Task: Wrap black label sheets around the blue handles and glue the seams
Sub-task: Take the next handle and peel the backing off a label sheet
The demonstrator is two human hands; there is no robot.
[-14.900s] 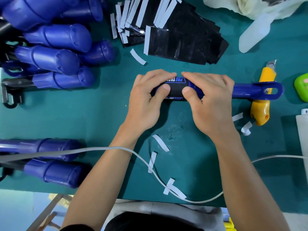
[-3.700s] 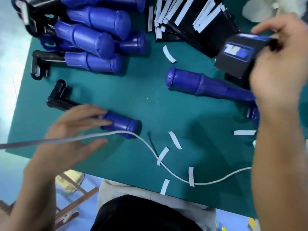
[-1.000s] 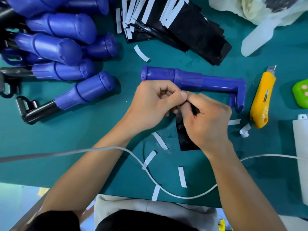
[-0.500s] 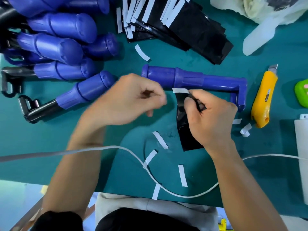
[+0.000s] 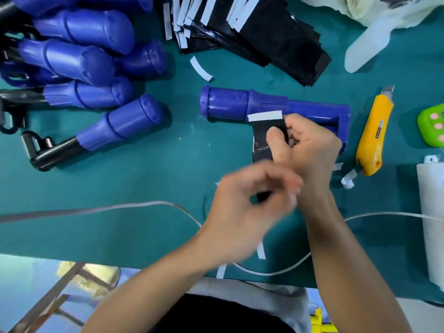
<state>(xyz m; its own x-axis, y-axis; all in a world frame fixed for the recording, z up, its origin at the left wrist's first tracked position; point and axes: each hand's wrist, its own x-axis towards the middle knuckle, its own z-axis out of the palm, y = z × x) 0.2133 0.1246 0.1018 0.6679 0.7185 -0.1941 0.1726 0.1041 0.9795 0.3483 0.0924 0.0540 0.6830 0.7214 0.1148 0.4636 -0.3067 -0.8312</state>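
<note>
A bare blue handle (image 5: 230, 105) lies across the middle of the green mat (image 5: 144, 188), its L-shaped end to the right. Just in front of it my right hand (image 5: 307, 150) pinches a black label sheet (image 5: 263, 133) between thumb and fingers. The sheet hangs upright, with a white backing strip (image 5: 264, 115) along its top edge, overlapping the handle. My left hand (image 5: 249, 212) is below the sheet and blurred by motion. Its fingers are curled, and whether they hold anything is unclear.
A pile of blue handles (image 5: 79, 61) fills the upper left, one (image 5: 115, 128) lying apart. A stack of black label sheets (image 5: 259, 27) sits at top centre. A yellow utility knife (image 5: 372, 133), a green object (image 5: 432, 126), a white cable (image 5: 120, 207) and loose white strips (image 5: 200, 68) lie around.
My left hand has left the sheet's top edge and swung down and to the right, towards me. My right hand keeps its pinch on the sheet by the handle.
</note>
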